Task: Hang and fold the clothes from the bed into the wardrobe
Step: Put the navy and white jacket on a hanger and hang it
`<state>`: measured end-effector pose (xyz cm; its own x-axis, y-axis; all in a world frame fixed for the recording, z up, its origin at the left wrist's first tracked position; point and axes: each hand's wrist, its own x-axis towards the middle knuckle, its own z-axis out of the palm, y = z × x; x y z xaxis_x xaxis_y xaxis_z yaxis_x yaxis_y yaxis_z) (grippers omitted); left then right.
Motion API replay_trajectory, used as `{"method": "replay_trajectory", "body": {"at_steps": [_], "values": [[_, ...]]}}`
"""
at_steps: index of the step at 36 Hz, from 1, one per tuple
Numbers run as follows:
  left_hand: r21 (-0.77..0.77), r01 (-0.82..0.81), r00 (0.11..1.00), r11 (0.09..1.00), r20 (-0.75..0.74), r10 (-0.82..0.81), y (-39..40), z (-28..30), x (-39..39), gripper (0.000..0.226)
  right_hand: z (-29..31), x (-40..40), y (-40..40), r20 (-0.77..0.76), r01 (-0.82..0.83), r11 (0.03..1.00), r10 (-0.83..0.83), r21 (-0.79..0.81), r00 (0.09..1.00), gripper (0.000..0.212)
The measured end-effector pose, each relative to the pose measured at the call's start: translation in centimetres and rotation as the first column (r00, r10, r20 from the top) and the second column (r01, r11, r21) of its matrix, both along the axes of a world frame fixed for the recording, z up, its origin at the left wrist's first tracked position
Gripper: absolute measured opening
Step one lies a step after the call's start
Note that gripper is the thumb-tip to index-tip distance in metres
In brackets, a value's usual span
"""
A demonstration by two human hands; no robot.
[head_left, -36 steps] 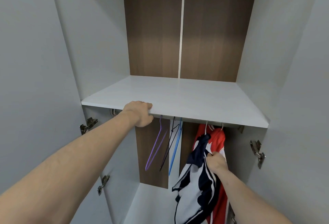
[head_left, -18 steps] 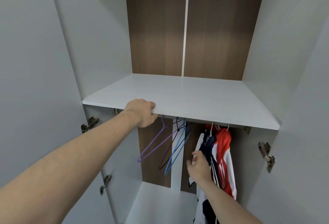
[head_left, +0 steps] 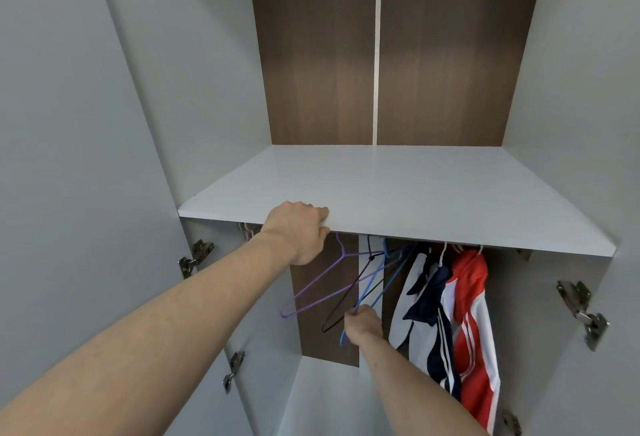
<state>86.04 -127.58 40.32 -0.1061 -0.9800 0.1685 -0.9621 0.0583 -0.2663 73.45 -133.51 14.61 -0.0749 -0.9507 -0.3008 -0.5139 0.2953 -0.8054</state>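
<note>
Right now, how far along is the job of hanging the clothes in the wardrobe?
Done: a navy-and-white jacket and a red-and-white jacket hang below the shelf. In hand: the right hand grips the blue hanger, while the left hand holds the shelf edge. Left: the purple hanger and black hanger are bare; the bed is not visible.

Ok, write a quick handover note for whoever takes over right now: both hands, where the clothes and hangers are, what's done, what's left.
Left hand: gripping the front edge of the wardrobe shelf.
Right hand: under the shelf, pinching the lower end of the blue hanger.
Purple hanger and black hanger hang bare beside it, both tilted.
Done: a navy and white jacket and a red and white jacket hang on the right.
Left: take a bare hanger to the bed for the next piece; nothing folded on the shelf yet. The bed is out of view.
</note>
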Motion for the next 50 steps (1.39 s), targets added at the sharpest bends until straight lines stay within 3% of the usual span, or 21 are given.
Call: {"method": "replay_trajectory", "body": {"at_steps": [4, 9, 14, 20, 26, 32, 37, 42, 46, 50], "values": [[-0.014, 0.03, 0.999, 0.999, -0.012, -0.03, 0.1, -0.2, 0.4, 0.044, 0.0, 0.6, 0.5, -0.007, 0.063, 0.997, -0.063, -0.046, 0.998, 0.016], [-0.028, 0.071, 0.997, 0.997, -0.003, -0.071, 0.0, -0.6, 0.8, 0.04, 0.0, -0.1, 1.7, 0.051, 0.151, 0.98, -0.146, -0.126, 0.988, 0.023], [0.008, 0.064, 0.998, 0.998, -0.015, -0.064, 0.2, -1.2, 1.1, 0.054, 0.8, -1.2, 4.2, 0.141, 0.188, 0.967, -0.165, -0.171, 0.976, 0.026], [0.115, 0.106, 0.953, 0.988, -0.295, -0.068, 2.5, -3.3, 2.3, 0.087, 0.9, -2.1, 8.9, 0.19, 0.126, 0.97, -0.086, -0.207, 0.978, 0.02], [-0.022, 0.164, 0.877, 0.986, -0.454, -0.156, 9.9, -8.3, 3.8, 0.08, 0.1, -1.1, 13.5, 0.343, 0.087, 0.979, -0.02, -0.182, 0.939, 0.023], [0.017, -0.072, 0.766, 0.997, -0.64, 0.066, 23.1, -15.6, 4.7, 0.063, 0.6, 2.0, 19.1, 0.504, -0.011, 0.983, 0.105, -0.186, 0.857, 0.019], [0.102, -0.345, 0.617, 0.933, -0.724, 0.307, 35.6, -20.8, 5.1, 0.049, 0.2, 4.2, 25.0, 0.559, -0.098, 0.973, 0.202, -0.21, 0.804, 0.014], [0.15, -0.595, 0.43, 0.789, -0.77, 0.471, 47.8, -23.2, 3.3, 0.041, -1.1, 5.1, 31.9, 0.616, -0.237, 0.95, 0.313, -0.205, 0.723, 0.023], [0.184, -0.731, 0.307, 0.657, -0.771, 0.558, 56.1, -24.0, 1.0, 0.039, -1.3, 5.6, 37.3, 0.641, -0.361, 0.904, 0.42, -0.23, 0.642, 0.018], [0.196, -0.859, 0.164, 0.474, -0.77, 0.617, 63.7, -24.4, -2.7, 0.037, -1.1, 6.0, 43.0, 0.692, -0.487, 0.848, 0.48, -0.209, 0.539, 0.017]]}}
